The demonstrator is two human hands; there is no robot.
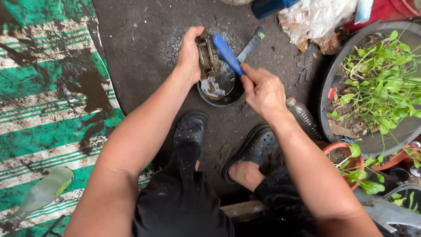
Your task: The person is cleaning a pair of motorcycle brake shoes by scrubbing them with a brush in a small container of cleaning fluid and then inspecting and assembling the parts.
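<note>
Rusty metal part (207, 56), perhaps a brake caliper, clamped in left hand (189, 55); right hand (263, 90) grips blue brush (228, 55).

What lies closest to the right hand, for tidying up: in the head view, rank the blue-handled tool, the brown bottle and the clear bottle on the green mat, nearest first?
1. Blue-handled tool: gripped in the right hand.
2. Brown bottle: on the ground just right of that wrist.
3. Clear bottle: far left, on the green striped mat.
</note>
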